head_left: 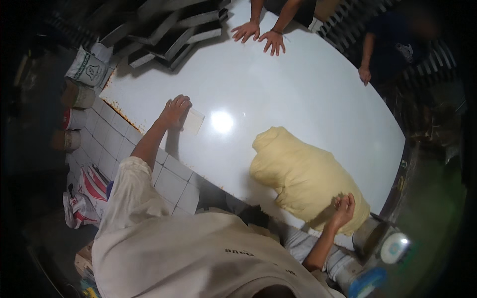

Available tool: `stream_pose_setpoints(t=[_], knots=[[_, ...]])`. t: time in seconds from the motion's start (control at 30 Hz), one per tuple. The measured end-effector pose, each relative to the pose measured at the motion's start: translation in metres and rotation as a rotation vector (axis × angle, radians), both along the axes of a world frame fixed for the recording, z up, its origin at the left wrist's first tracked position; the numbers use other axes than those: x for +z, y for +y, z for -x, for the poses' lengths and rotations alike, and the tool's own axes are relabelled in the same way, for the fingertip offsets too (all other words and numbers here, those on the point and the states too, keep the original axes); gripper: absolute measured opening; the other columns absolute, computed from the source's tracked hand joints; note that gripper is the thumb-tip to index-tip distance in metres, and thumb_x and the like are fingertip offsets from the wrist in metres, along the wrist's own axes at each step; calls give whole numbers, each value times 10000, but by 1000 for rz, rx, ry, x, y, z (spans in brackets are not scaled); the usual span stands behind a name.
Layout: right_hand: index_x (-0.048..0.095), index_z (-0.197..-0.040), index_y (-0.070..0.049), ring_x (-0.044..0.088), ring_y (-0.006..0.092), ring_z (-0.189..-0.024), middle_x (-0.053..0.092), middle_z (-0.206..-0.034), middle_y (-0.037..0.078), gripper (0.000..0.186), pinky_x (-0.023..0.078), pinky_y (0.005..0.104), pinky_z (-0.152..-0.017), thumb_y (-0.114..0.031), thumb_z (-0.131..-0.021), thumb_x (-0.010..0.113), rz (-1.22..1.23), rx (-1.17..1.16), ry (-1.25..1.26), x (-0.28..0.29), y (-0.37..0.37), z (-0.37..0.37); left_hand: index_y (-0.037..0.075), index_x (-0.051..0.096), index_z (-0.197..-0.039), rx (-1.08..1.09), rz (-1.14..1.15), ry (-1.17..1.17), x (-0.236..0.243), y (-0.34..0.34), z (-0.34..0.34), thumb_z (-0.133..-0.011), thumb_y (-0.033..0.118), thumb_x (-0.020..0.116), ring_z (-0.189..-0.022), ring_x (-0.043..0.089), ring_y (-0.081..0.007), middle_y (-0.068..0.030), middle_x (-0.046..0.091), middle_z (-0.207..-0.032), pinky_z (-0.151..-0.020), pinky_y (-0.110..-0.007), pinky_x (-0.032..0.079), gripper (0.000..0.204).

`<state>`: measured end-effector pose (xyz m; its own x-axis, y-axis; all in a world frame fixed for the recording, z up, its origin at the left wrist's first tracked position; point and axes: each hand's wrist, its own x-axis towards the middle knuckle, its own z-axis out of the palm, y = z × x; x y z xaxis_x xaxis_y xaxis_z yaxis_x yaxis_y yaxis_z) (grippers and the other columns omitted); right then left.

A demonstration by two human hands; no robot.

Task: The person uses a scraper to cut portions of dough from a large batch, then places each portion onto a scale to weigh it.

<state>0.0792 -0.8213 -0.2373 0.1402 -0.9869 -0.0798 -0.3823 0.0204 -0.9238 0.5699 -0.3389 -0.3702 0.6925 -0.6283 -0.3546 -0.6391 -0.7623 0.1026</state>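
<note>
A large, smooth mass of pale yellow dough (pixel 303 174) lies on the white table (pixel 278 94), toward its near right side. My right hand (pixel 343 212) is over the dough's near right end, its fingers loosely bent and apart, with nothing visible in them. Whether that hand touches the dough I cannot tell. At the left part of the table my left hand (pixel 176 111) is closed on the edge of a flat, cream, rectangular dough scraper (pixel 194 121). The scraper is at the tabletop, well to the left of the dough.
Dark metal trays (pixel 169 37) are stacked at the table's far left. Across the table, another person's hands (pixel 259 37) rest flat on it; a further person's hand (pixel 365 75) touches the right edge. Sacks (pixel 87 67) and tubs line the left. A round white-faced device (pixel 395 248) stands near right.
</note>
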Motion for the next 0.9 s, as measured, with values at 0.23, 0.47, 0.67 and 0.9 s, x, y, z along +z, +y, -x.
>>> stream_pose_setpoints(t=[0.23, 0.47, 0.67, 0.9], knots=[[680, -1239, 3, 708, 177, -916, 737, -1050, 111, 265, 569, 325, -861, -126, -1023, 597, 82, 441, 135, 33, 125, -115, 74, 609, -1175, 234, 291, 92, -24, 48, 10, -741, 130, 816, -1104, 596, -339, -109, 665, -1055, -865, -532, 401, 484], [576, -1357, -11, 624, 411, -1181, 656, -1260, 242, 617, 491, 464, -1012, -231, -824, 795, 89, 1126, 326, 28, 239, -161, 38, 644, -1166, -521, 795, 635, 108, -102, 161, -877, 67, 598, -972, 629, -345, -152, 668, -973, -948, -439, 471, 294], [731, -1044, 1, 716, 376, -959, 735, -989, 244, 330, 534, 481, -897, -306, -923, 718, -22, 621, 373, -14, 243, -45, 122, 586, -1309, -354, 961, 552, 126, -171, 213, -804, 176, 787, -1294, 517, -392, -163, 607, -1352, -1064, -528, 413, 546], [656, -1209, 51, 699, 432, -1003, 699, -1097, 297, 383, 535, 489, -882, -262, -988, 659, 160, 20, 462, -80, 273, 13, 294, 645, -1314, -519, 711, -95, 5, -226, 242, -682, 424, 867, -1415, 367, -474, -135, 493, -1484, -964, -771, 354, 682]])
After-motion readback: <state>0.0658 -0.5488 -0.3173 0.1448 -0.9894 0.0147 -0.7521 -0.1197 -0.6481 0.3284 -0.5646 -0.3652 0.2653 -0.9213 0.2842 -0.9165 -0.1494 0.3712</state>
